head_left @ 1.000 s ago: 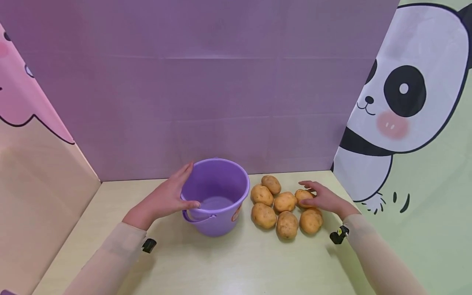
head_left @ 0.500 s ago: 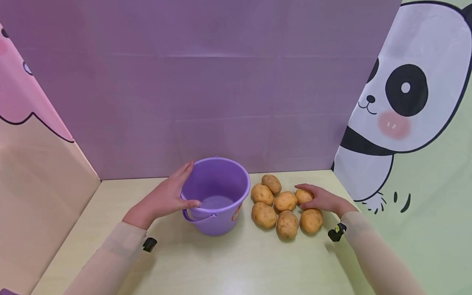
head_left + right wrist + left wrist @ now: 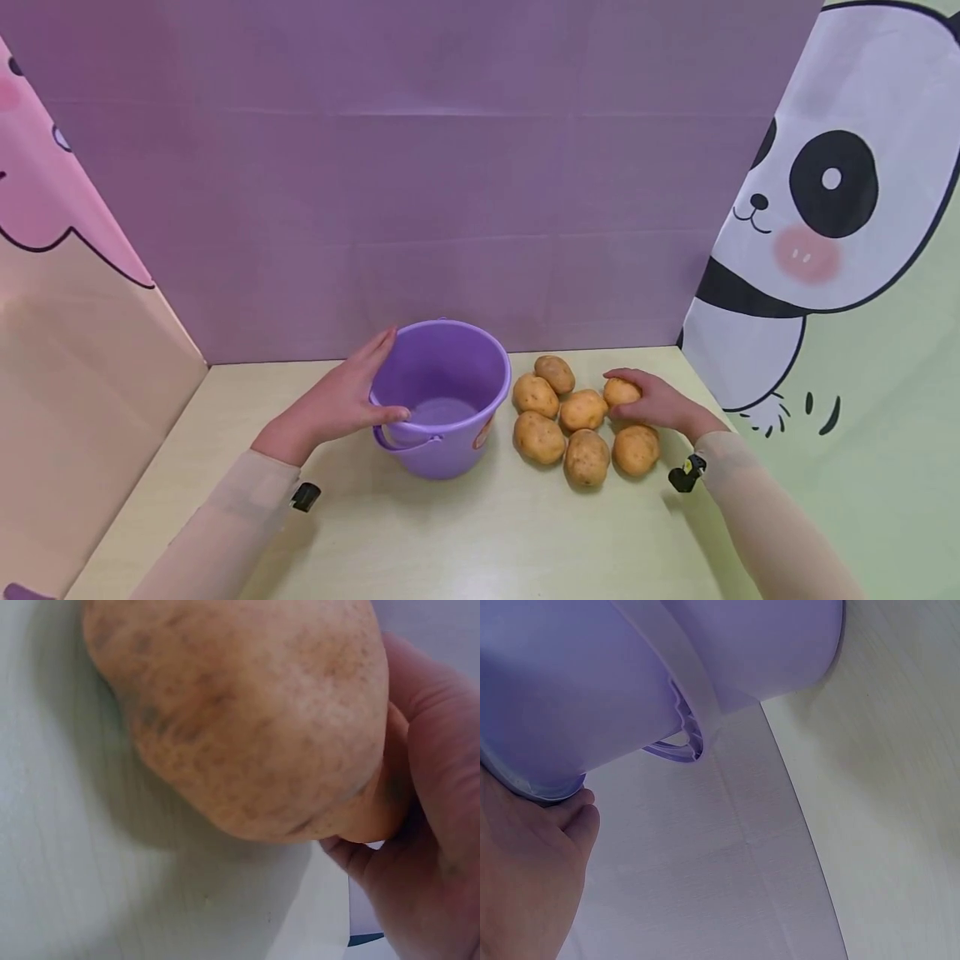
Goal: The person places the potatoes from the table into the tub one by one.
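A purple bucket (image 3: 442,454) stands upright on the table, its handle (image 3: 408,448) hanging down at the front. My left hand (image 3: 337,404) holds its rim from the left, thumb at the front edge and fingers along the far left side. In the left wrist view, fingertips (image 3: 585,817) lie right at the rim. To the right of the bucket, my right hand (image 3: 660,404) grips the back right potato (image 3: 622,392) between thumb and fingers. The right wrist view has a nearer potato (image 3: 247,727) large in front, partly hiding the gripped one (image 3: 375,814).
Several more potatoes lie grouped between bucket and right hand, including one at the front (image 3: 587,458) and one at the back (image 3: 555,374). A purple wall panel (image 3: 450,208) rises behind the pale table (image 3: 480,533); a panda-print wall (image 3: 832,208) borders the right.
My right hand has tightened its fingers round the back right potato, which has shifted slightly away from the potato in front of it. My left hand stays on the bucket's rim.
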Tool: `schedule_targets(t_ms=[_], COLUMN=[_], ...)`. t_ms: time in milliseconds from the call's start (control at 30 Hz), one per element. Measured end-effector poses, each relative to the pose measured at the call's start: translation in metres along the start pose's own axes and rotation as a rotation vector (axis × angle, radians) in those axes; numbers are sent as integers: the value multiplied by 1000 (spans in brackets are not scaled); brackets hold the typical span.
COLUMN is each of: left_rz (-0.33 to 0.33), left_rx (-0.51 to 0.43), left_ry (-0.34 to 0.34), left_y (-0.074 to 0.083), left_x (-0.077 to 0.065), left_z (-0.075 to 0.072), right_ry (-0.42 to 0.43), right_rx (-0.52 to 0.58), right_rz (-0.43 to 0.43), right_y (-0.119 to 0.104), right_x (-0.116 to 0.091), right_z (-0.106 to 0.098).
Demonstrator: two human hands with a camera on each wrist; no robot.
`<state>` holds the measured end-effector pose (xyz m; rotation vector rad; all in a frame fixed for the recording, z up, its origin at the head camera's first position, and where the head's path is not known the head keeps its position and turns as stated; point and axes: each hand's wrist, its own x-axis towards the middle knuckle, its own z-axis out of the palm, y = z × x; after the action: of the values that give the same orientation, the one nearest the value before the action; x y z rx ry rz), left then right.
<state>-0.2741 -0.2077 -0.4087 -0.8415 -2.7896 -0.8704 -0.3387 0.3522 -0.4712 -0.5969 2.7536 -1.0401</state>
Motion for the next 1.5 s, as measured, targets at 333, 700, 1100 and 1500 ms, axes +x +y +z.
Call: schedule_targets(t_ms=[333,700,1100,1500], left_rz=[-6,-26,-12,-2], left_rx=[9,4,-7,-4], left_ry=[-3,1,8,16], left_y=[2,3,-2,-3], left_x=[0,-1,0,1], left_z=[-2,0,2,4], right_ry=[80,83,92,62], right_rx=[43,40,-17,-82], right_rz=[-72,-152,-283,-378], right_y=[-12,-56,-101,-148], right_x=[8,21,44,60], right_z=[-11,-20,-21,-21])
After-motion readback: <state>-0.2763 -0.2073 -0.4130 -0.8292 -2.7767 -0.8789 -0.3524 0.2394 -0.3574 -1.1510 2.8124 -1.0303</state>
